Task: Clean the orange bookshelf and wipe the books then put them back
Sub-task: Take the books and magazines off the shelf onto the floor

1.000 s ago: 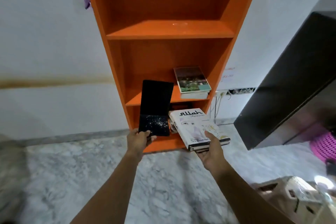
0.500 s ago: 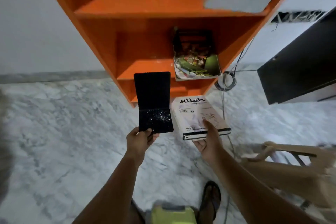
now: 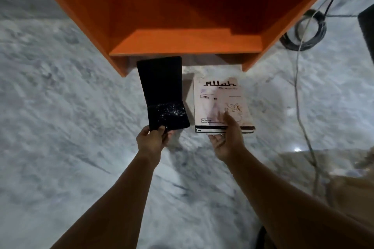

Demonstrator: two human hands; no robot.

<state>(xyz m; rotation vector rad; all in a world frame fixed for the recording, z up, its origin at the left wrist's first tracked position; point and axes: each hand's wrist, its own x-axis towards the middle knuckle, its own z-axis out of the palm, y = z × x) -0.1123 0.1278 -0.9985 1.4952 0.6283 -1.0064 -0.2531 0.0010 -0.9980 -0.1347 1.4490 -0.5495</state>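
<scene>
The orange bookshelf [image 3: 182, 42] fills the top of the view, and only its lowest compartment shows, with nothing visible in it. My left hand [image 3: 152, 140] pinches the near edge of a black book [image 3: 162, 91] with white glitter specks on its cover, held low in front of the shelf. My right hand [image 3: 226, 137] grips the near end of a white book [image 3: 218, 95] with black lettering, thumb on the cover and fingers underneath. A thinner book or pad sits under it. Both books hover close above the marble floor.
Grey-white marble floor [image 3: 60, 107] spreads on all sides. A coiled black cable [image 3: 305, 34] lies right of the shelf, and a thin wire [image 3: 299, 95] trails toward me. A dark object edge [image 3: 367, 26] stands at far right. Something brown and blurred lies at lower right.
My view has tilted sharply downward, so the upper shelves and the books on them have left the frame. Both hands have lowered the two books toward the floor, grips unchanged.
</scene>
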